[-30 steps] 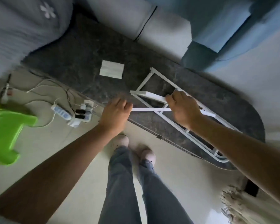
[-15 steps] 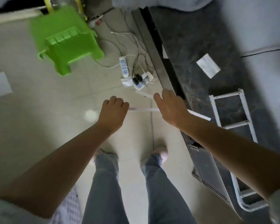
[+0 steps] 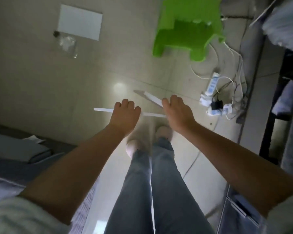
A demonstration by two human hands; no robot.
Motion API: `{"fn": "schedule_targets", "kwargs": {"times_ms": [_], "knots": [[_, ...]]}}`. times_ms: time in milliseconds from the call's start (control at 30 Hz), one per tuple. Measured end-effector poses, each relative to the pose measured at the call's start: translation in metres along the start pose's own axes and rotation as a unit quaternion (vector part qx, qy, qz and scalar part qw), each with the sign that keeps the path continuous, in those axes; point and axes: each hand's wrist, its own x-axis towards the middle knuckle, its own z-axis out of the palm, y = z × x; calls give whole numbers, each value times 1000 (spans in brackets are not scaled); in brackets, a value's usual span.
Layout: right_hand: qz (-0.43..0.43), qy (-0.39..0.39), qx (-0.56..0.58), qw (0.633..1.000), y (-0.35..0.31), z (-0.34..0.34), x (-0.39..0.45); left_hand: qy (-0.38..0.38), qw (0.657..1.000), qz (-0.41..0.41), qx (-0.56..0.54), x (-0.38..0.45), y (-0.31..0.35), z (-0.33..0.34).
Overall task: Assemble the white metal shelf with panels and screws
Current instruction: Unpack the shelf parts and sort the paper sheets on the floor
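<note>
Carrying the white metal piece (image 3: pixel 152 114) is where this one's at, I'd say: a fetch-and-move step, with nothing being screwed together yet. Both hands are held out in front, above the tiled floor (image 3: pixel 41 81), with the person's legs and shoes right below.

The left hand (image 3: pixel 125 114) is wrapped around a thin white bar that pokes out to its left and runs right toward the other hand. The right hand (image 3: pixel 176 112) grips the right end of that bar, and a second, flatter white strip sticks out from it toward the far left. Whether the two strips are one joined part or two separate ones, I can't tell; it's blurry.

So the part sits between and inside both hands, up in the air, not resting on anything.

Far left on the floor there's a white sheet (image 3: pixel 80 21) with a clear plastic bag (image 3: pixel 67 44) just beside it. Could be the screws, though that's too small to say. A green stool (image 3: pixel 188 29) stands far right, a power strip (image 3: pixel 212 85) with its cables nearer on the right.

Next move probably calls for setting the part down on the open floor near that bag, keeping both ends level so it doesn't twist.
</note>
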Motion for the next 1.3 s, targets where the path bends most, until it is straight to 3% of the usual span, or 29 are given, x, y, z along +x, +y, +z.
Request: {"fn": "schedule_targets", "kwargs": {"times_ms": [200, 367, 633, 733, 900, 1000, 1067, 1167, 1300], "knots": [[-14, -137, 53, 989, -54, -29, 115, -82, 988, -133, -21, -13, -120, 9], [-86, -120, 27, 989, -99, -56, 229, -127, 960, -250, -30, -3, -230, 14], [-126, -167, -24, 978, -161, -64, 398, -199, 930, -303, -61, 17, -369, 58], [-120, -191, -43, 973, -185, -62, 453, -168, 934, -304, -84, 27, -424, 84], [-63, -210, -49, 974, -225, -55, 539, -176, 941, -278, -83, 41, -520, 111], [-45, -198, -51, 978, -245, -47, 587, -143, 939, -306, -61, 49, -571, 128], [-32, -203, -48, 978, -256, -39, 614, -106, 927, -350, -87, 59, -602, 137], [-18, -215, -34, 976, -270, -26, 652, -113, 877, -442, -152, 69, -637, 149], [-23, -222, -42, 974, -281, -8, 693, -75, 876, -458, -131, 84, -672, 179]]}}
